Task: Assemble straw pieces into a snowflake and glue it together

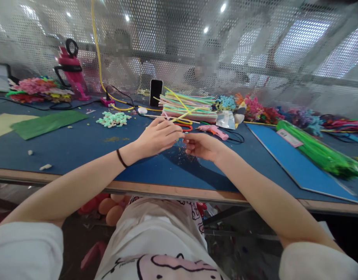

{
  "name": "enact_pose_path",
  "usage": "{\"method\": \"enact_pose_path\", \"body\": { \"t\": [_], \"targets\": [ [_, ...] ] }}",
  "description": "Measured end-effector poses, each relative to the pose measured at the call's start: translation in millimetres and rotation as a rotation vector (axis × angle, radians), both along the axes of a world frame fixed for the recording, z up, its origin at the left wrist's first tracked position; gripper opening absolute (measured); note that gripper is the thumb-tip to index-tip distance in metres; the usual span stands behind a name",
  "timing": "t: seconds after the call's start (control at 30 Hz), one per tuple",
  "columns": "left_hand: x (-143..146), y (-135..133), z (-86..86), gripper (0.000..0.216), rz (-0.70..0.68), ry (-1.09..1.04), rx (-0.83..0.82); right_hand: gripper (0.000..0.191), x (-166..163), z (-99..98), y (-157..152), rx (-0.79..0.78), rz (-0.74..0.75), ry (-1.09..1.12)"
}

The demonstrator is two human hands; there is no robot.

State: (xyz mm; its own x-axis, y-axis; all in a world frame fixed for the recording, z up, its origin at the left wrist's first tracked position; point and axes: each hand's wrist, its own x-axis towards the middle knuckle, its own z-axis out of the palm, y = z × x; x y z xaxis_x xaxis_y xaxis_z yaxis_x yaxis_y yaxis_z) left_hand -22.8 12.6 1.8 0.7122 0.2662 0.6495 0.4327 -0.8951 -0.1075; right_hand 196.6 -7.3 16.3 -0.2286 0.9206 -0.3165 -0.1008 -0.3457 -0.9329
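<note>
My left hand [159,137] and my right hand [202,147] meet over the middle of the blue table, fingertips almost touching. Both are closed in a pinch, and whatever lies between the fingers is too small and covered to make out. Just beyond them is a bundle of pastel pipe cleaners [190,105] with yellow ones across the top. A pink glue gun [214,131] lies on its side behind my right hand. Left of my left hand sits a pile of small mint-green and cream fuzzy pieces [113,119].
A phone [156,92] stands at the back beside the bundle. At left are a pink bottle [74,74] and green sheets [49,123]. A blue board [292,155] with bagged green pipe cleaners [318,147] lies right. Perforated metal [173,42] rises behind.
</note>
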Motion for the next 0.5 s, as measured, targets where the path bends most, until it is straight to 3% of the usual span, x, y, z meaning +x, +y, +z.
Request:
{"method": "enact_pose_path", "body": {
  "t": [0.13,0.23,0.37,0.5],
  "targets": [
    [-0.6,2.1,0.3,0.021,0.015,-0.027,0.061,0.027,-0.7,-2.1,0.1,0.031,0.036,-0.026],
    [4.1,2.2,-2.0,0.018,0.000,-0.190,-0.097,0.032,-0.1,-4.1,0.9,0.237,0.035,-0.136],
    [12.3,-0.5,-2.2,0.017,0.063,-0.467,-0.655,0.036,2.1,-2.5,1.0,0.613,0.015,-0.366],
    [14.5,-0.4,1.4,0.018,-0.032,-0.653,-1.297,0.030,2.5,1.5,-2.1,0.853,0.036,-0.593]
  ]
}}
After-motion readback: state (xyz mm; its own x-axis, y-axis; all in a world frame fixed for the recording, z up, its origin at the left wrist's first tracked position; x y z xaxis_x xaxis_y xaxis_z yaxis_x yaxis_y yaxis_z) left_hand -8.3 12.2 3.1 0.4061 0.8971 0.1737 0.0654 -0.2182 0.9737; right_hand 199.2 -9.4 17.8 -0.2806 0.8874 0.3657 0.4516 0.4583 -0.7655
